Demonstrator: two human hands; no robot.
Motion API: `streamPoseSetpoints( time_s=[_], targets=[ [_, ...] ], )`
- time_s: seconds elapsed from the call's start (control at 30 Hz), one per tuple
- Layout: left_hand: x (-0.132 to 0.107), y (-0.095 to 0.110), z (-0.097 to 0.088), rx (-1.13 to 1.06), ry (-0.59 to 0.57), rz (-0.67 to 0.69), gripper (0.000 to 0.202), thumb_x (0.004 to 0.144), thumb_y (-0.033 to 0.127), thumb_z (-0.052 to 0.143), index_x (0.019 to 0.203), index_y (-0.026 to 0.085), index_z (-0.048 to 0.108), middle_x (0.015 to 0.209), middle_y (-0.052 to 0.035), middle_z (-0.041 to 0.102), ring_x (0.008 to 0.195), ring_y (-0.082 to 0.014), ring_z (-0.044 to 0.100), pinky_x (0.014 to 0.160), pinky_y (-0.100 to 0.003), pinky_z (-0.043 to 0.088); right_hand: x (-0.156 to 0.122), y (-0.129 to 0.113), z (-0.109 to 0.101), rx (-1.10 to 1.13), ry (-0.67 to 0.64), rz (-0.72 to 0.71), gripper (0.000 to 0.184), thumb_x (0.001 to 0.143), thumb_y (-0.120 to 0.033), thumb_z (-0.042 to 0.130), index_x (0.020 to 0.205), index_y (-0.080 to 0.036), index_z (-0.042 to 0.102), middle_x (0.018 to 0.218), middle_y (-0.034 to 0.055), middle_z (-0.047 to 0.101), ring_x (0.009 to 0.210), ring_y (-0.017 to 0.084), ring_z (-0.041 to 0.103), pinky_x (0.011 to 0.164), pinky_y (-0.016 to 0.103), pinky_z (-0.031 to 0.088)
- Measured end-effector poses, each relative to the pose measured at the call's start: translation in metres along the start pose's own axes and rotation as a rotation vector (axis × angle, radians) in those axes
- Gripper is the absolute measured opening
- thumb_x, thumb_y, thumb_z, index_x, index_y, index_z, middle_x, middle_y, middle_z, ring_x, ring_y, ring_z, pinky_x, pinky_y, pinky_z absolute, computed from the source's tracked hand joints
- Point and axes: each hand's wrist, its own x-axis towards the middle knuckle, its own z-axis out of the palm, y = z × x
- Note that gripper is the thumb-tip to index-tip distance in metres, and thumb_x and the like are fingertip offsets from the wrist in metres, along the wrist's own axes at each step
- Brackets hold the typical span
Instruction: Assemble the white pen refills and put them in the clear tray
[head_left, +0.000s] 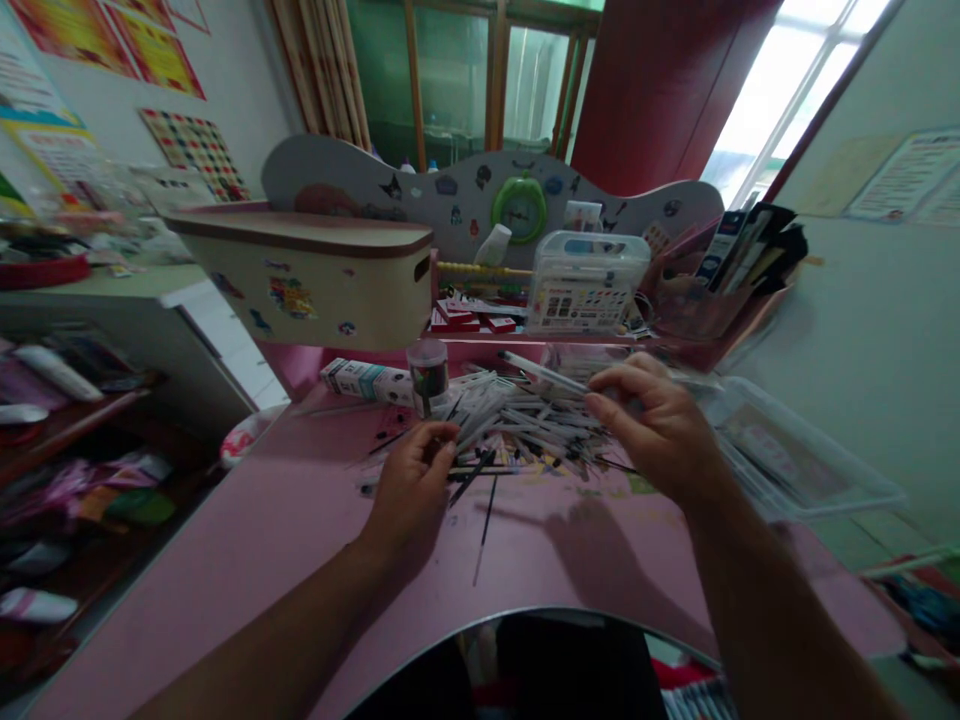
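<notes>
A heap of white pen barrels and thin black refills [525, 420] lies on the pink desk [285, 530]. My left hand [411, 480] rests at the heap's left edge, fingers curled round a thin black refill. My right hand [660, 425] hovers over the heap's right side and pinches a white pen barrel [544, 372] that points up and to the left. A single black refill [487, 515] lies loose on the desk between my wrists.
A small clear jar [427, 375] and a long carton [364, 380] stand behind the heap. Further back are a cream box with a brown lid [315, 275], a clear plastic case [585, 280] and a green clock [519, 208]. A clear lid [795, 455] lies at the right.
</notes>
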Motion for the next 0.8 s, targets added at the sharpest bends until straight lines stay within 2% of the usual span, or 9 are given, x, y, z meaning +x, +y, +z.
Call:
streamPoseSetpoints(
  time_s=[0.07, 0.13, 0.23, 0.3, 0.4, 0.5, 0.6, 0.8],
  targets=[
    [0.009, 0.001, -0.009, 0.262, -0.025, 0.190, 0.011, 0.079, 0.018, 0.067, 0.086, 0.022, 0.076, 0.085, -0.0031, 0.066, 0.078, -0.0190, 0.060, 0.069, -0.026, 0.045, 0.000, -0.006, -0.034, -0.168, -0.004, -0.010, 0.017, 0.086, -0.037, 0.065, 0.083, -0.021, 0.070, 0.077, 0.0034, 0.061, 0.068, 0.016, 0.055, 0.064, 0.030, 0.040],
    [0.018, -0.001, -0.017, 0.403, -0.067, 0.284, 0.010, 0.080, 0.020, 0.065, 0.081, 0.022, 0.075, 0.085, -0.0034, 0.067, 0.078, -0.0201, 0.061, 0.071, -0.028, 0.045, -0.001, -0.001, -0.065, -0.309, -0.045, 0.044, 0.021, 0.086, -0.041, 0.064, 0.082, -0.021, 0.070, 0.066, 0.0023, 0.061, 0.056, 0.014, 0.052, 0.056, 0.029, 0.035],
    [0.026, -0.006, -0.024, 0.495, -0.080, 0.304, 0.012, 0.081, 0.023, 0.063, 0.084, 0.022, 0.074, 0.088, -0.0040, 0.069, 0.077, -0.0206, 0.061, 0.072, -0.029, 0.045, 0.003, 0.024, -0.108, -0.535, -0.159, 0.153, 0.023, 0.087, -0.040, 0.065, 0.075, -0.021, 0.070, 0.057, 0.0025, 0.061, 0.047, 0.012, 0.050, 0.052, 0.029, 0.030],
    [0.028, -0.009, -0.024, 0.514, -0.094, 0.302, 0.013, 0.082, 0.024, 0.062, 0.085, 0.021, 0.074, 0.089, -0.0041, 0.069, 0.078, -0.0208, 0.062, 0.073, -0.029, 0.045, 0.007, 0.048, -0.132, -0.693, -0.244, 0.194, 0.019, 0.083, -0.033, 0.071, 0.068, -0.021, 0.070, 0.055, 0.0018, 0.063, 0.045, 0.011, 0.049, 0.052, 0.029, 0.028],
    [0.026, -0.011, -0.022, 0.529, -0.115, 0.311, 0.013, 0.082, 0.024, 0.062, 0.086, 0.021, 0.074, 0.088, -0.0041, 0.069, 0.078, -0.0210, 0.062, 0.075, -0.030, 0.046, 0.011, 0.083, -0.158, -0.841, -0.432, 0.372, 0.021, 0.076, -0.022, 0.076, 0.057, -0.018, 0.068, 0.053, 0.0023, 0.063, 0.045, 0.009, 0.048, 0.054, 0.031, 0.028],
    [0.027, -0.012, -0.022, 0.523, -0.118, 0.306, 0.013, 0.081, 0.027, 0.062, 0.085, 0.021, 0.074, 0.087, -0.0042, 0.069, 0.078, -0.0213, 0.062, 0.074, -0.030, 0.046, 0.007, 0.109, -0.163, -0.786, -0.598, 0.597, 0.031, 0.082, -0.016, 0.068, 0.051, -0.015, 0.066, 0.052, 0.0069, 0.064, 0.042, 0.010, 0.050, 0.053, 0.032, 0.027],
    [0.028, -0.011, -0.023, 0.536, -0.108, 0.284, 0.017, 0.080, 0.030, 0.062, 0.087, 0.021, 0.074, 0.089, -0.0047, 0.069, 0.080, -0.0217, 0.062, 0.074, -0.031, 0.046, 0.002, 0.126, -0.153, -0.730, -0.708, 0.775, 0.041, 0.087, -0.011, 0.058, 0.046, -0.014, 0.061, 0.047, 0.0081, 0.061, 0.038, 0.011, 0.050, 0.052, 0.031, 0.029],
    [0.030, -0.008, -0.025, 0.630, -0.071, 0.251, 0.024, 0.082, 0.034, 0.055, 0.091, 0.019, 0.072, 0.090, -0.0049, 0.069, 0.079, -0.0210, 0.062, 0.073, -0.032, 0.048, -0.002, 0.142, -0.131, -0.773, -0.821, 0.856, 0.052, 0.082, 0.000, 0.050, 0.031, -0.012, 0.053, 0.037, 0.0080, 0.051, 0.034, 0.012, 0.047, 0.052, 0.026, 0.035]
  ],
)
